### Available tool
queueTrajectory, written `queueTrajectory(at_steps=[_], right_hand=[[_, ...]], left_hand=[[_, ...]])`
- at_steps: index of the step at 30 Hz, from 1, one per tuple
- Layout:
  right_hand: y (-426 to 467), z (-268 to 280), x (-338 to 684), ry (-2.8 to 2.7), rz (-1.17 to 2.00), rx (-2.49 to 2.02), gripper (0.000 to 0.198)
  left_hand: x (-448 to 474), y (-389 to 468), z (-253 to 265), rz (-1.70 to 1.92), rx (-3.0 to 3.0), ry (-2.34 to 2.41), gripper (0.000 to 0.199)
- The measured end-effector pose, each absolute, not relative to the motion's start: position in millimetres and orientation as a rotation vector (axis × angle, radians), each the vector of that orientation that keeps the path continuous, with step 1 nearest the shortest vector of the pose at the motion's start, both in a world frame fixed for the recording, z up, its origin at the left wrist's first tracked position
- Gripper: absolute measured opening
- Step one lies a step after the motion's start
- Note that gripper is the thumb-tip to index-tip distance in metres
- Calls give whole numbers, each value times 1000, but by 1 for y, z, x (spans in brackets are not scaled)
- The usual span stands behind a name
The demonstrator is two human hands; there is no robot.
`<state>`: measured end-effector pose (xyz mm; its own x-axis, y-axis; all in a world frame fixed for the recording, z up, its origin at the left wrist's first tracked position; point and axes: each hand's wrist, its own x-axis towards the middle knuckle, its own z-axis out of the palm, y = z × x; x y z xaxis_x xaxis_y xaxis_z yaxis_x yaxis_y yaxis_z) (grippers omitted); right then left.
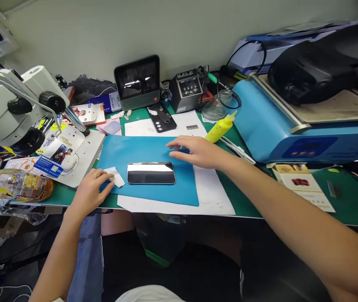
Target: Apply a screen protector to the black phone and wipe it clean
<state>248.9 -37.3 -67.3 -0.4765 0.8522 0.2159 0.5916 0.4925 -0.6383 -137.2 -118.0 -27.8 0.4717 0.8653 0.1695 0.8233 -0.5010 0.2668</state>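
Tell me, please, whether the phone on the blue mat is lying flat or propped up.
Lying flat: the phone rests face up on the blue mat, and no prop shows around it.

A microscope (12, 113) and an amber bottle (24, 186) are cut off by the left edge, while a blue machine (254, 130) and a blurred black object (317, 63) atop it run past the right. Fingers (104, 176) of the left hand (87, 189) cover one edge of a white wipe (118, 178), obscuring whether they pinch or merely touch it. The right hand (199, 152) hides a yellow bottle's (220, 128) lower end. The phone's (150, 173) underside is out of sight; a booklet's (303, 184) print is too small to read.
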Motion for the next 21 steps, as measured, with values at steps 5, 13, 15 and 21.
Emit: queueTrajectory(at_steps=[5,13,15,21], right_hand=[[-26,-79,236,-2172,662,-1086,37],[-32,-89,239,-2166,730,-1056,38],[-31,-89,238,-2171,730,-1053,39],[-32,-88,237,-2159,772,-1097,44]], left_hand=[[-129,-111,-37,372,2507,1566,22],[-107,-119,-35,605,2379,1640,20],[-102,-116,-35,660,2393,1625,18],[-93,-107,-38,513,2577,1470,20]])
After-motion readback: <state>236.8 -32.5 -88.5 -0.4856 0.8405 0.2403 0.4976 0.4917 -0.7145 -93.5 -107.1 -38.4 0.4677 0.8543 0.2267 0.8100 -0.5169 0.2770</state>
